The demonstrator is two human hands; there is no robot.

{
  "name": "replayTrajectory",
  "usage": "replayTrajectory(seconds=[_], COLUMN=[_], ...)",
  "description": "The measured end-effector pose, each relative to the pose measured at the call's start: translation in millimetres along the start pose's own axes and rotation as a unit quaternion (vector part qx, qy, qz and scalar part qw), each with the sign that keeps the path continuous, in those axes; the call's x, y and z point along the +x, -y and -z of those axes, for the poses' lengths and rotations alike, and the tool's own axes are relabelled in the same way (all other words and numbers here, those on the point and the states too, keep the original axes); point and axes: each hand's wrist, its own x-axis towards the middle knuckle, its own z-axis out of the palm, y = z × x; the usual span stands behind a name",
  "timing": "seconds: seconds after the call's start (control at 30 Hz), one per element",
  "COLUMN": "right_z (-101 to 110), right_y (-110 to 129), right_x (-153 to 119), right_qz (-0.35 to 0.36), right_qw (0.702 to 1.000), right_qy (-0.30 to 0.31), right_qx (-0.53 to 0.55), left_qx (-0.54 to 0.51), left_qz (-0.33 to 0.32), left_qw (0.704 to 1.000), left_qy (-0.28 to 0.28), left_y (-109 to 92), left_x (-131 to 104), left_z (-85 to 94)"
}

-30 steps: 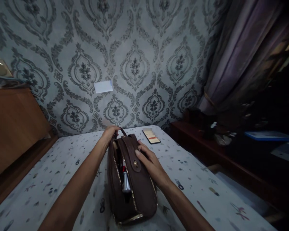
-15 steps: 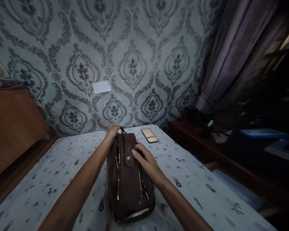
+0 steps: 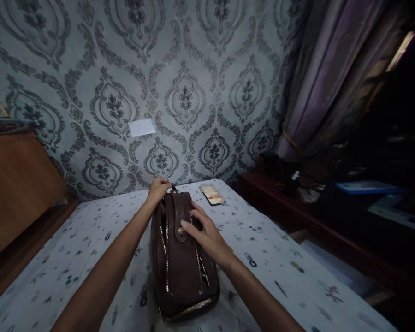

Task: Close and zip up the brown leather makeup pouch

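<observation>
Left hand (image 3: 158, 188) grip hides the brown bag (image 3: 180, 267) far end.

Both your arms are bare from the bottom edge of the view to the fingertips, with no sleeve showing. Your left hand (image 3: 158, 188) and right hand (image 3: 202, 232) are bare too: no glove, ring, watch or strap at either wrist. Your nails look short and plain in the dim light.

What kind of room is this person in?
Most likely a bedroom at home: a bed with a printed sheet, patterned wallpaper behind it, and a drawn curtain to the side. Both hands rest on a brown handbag on the bed.
</observation>
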Motion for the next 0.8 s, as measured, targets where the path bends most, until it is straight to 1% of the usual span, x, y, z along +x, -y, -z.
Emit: replayTrajectory(seconds=[0.1, 0.17, 0.23, 0.27, 0.3, 0.37, 0.47, 0.53, 0.6, 0.67, 0.73, 0.8], right_z=[1, 5, 9, 11, 13, 13, 8, 2, -3, -5, -7, -7], right_y=[-2, -3, -3, -2, -1, 0, 1, -2, -6, -11, -14, -16], right_x=[-1, 4, 19, 30, 44, 76, 124, 147, 161, 166, 167, 165], right_qz=[0.010, 0.017, 0.029, 0.037, 0.045, 0.048, 0.041, 0.032, 0.029, 0.032, 0.039, 0.050], right_qw=[1.000, 0.999, 0.997, 0.995, 0.992, 0.988, 0.976, 0.965, 0.954, 0.947, 0.943, 0.941], right_qy=[-0.016, -0.044, -0.059, -0.055, -0.032, 0.010, 0.089, 0.131, 0.152, 0.158, 0.156, 0.154], right_qx=[-0.008, -0.016, -0.046, -0.070, -0.115, -0.149, -0.193, -0.226, -0.256, -0.279, -0.293, -0.298], left_qx=[0.000, -0.002, -0.007, -0.011, -0.017, -0.033, -0.061, -0.085, -0.114, -0.134, -0.127, -0.103], left_qz=[-0.022, -0.031, -0.040, -0.045, -0.049, -0.054, -0.050, -0.037, -0.022, 0.001, 0.040, 0.088], left_qw=[1.000, 0.999, 0.998, 0.997, 0.996, 0.992, 0.984, 0.979, 0.975, 0.973, 0.975, 0.972], left_qy=[0.002, 0.019, 0.045, 0.060, 0.076, 0.110, 0.157, 0.180, 0.191, 0.186, 0.179, 0.190], left_y=[1, 1, 0, -1, -2, -4, -5, -4, 2, 14, 29, 45], left_x=[-1, -1, -1, -2, -3, -5, -8, -8, -5, 1, 8, 14], left_z=[2.1, 4.3, 6.9, 8.3, 9.7, 12.6, 18.2, 23.0, 27.3, 29.6, 28.8, 25.7])
